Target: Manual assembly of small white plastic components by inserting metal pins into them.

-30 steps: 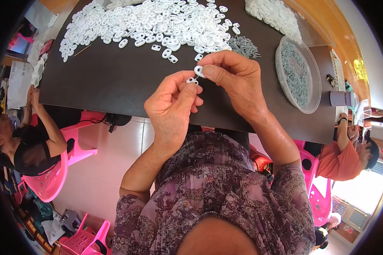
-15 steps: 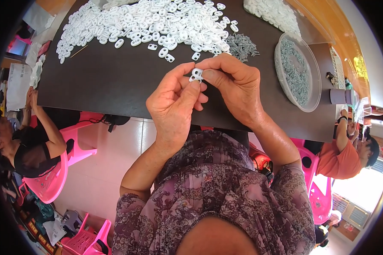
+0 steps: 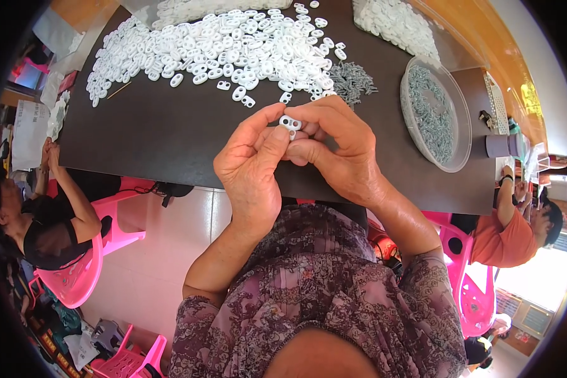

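Note:
In front of my chest, above the near part of the dark table [image 3: 151, 135], a small white two-hole plastic piece [image 3: 290, 122] sits between my fingertips. My left hand [image 3: 251, 170] pinches it, thumb on the near side. My right hand [image 3: 343, 148] is closed against it from the other side, its index finger along the top edge and its thumb lower down. Just below the piece, another bit of white plastic [image 3: 292, 134] shows between the fingers; whether it is a separate part is unclear. Beyond my hands lies a wide heap of similar white pieces [image 3: 214, 53].
Small grey screw-like parts [image 3: 354, 83] lie right of the heap. More fill a round clear tub [image 3: 467, 129] farther right. Clear bins of white pieces [image 3: 397, 28] stand at the back. A thin stick [image 3: 119, 91] lies left. Co-workers sit on pink chairs [image 3: 75, 274] at both sides.
The white piece has turned between my fingers, so both holes now face up. My right thumb has moved down off it, and both hands sit slightly lower in view.

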`<action>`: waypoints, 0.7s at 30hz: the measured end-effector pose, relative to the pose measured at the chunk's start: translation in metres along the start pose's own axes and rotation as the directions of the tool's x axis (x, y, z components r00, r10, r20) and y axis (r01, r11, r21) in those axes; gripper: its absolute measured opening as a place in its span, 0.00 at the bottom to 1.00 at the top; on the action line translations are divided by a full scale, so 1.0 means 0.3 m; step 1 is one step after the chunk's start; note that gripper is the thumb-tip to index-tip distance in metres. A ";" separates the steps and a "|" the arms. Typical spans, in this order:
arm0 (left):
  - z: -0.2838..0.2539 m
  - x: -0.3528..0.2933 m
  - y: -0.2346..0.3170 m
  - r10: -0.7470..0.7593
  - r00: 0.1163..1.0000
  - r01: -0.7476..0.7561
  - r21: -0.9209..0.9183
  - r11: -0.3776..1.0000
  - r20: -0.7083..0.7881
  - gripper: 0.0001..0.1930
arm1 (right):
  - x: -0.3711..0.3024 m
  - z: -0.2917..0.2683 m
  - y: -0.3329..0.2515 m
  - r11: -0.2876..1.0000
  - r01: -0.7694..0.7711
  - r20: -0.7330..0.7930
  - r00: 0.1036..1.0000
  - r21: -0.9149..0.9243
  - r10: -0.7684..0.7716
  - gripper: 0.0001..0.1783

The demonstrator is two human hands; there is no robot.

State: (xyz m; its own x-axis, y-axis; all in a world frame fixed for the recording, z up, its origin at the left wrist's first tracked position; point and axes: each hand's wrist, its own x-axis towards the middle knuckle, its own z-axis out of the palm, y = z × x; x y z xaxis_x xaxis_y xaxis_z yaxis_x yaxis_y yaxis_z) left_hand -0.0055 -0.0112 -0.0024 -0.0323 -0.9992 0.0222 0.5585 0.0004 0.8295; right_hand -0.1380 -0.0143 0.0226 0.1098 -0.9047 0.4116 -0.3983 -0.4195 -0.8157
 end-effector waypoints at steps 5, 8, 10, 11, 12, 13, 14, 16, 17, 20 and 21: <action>0.022 -0.005 0.004 0.004 1.000 -0.004 -0.001 1.000 -0.012 0.13 | -0.011 0.001 0.029 0.998 0.048 -0.071 0.996 -0.031 -0.050 0.15; 0.010 -0.007 -0.005 0.033 0.999 -0.033 0.070 0.997 0.005 0.13 | -0.013 -0.006 0.028 0.999 0.048 -0.075 0.996 -0.015 -0.049 0.15; 0.006 -0.006 -0.012 0.053 0.999 -0.053 0.108 0.993 0.002 0.12 | -0.017 -0.015 0.029 0.998 0.041 0.018 0.999 -0.053 -0.040 0.17; 0.004 -0.008 -0.015 0.054 0.999 -0.054 0.110 0.993 0.004 0.12 | -0.020 -0.011 0.028 0.998 0.042 0.016 0.999 -0.053 -0.041 0.17; 0.003 -0.008 -0.017 0.055 0.998 -0.056 0.102 0.993 0.013 0.12 | -0.021 -0.004 0.025 1.000 0.007 -0.028 1.000 -0.022 -0.008 0.16; 0.002 -0.009 -0.016 0.057 0.998 -0.059 0.094 0.994 0.022 0.12 | -0.023 0.001 0.022 1.000 -0.025 -0.072 0.997 0.009 0.026 0.15; 0.001 -0.008 -0.016 0.059 0.998 -0.061 0.093 0.994 0.022 0.12 | -0.025 0.002 0.021 1.000 -0.023 -0.072 0.997 0.008 0.024 0.15; -0.002 -0.008 -0.014 0.084 0.994 -0.091 0.116 0.989 0.063 0.12 | -0.030 0.003 0.017 0.990 -0.113 -0.063 0.991 0.081 0.118 0.15; -0.007 -0.009 -0.015 0.087 0.994 -0.094 0.116 0.989 0.061 0.12 | -0.031 0.003 0.011 0.991 -0.110 -0.061 0.991 0.081 0.115 0.15; -0.023 -0.012 -0.016 0.121 0.987 -0.136 0.149 0.979 0.109 0.12 | -0.029 -0.001 -0.007 0.951 -0.222 -0.019 0.973 0.214 0.232 0.15; -0.024 -0.013 -0.012 0.117 0.987 -0.134 0.159 0.978 0.114 0.13 | -0.030 -0.001 -0.010 0.945 -0.211 -0.005 0.976 0.250 0.220 0.14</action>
State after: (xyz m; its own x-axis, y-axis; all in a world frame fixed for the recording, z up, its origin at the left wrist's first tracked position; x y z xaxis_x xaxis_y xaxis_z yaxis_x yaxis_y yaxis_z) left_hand -0.0013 -0.0075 -0.0096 -0.0615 -0.9813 0.1826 0.4188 0.1407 0.8971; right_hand -0.1381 -0.0049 0.0213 0.0147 -0.9743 0.2246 -0.1715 -0.2238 -0.9594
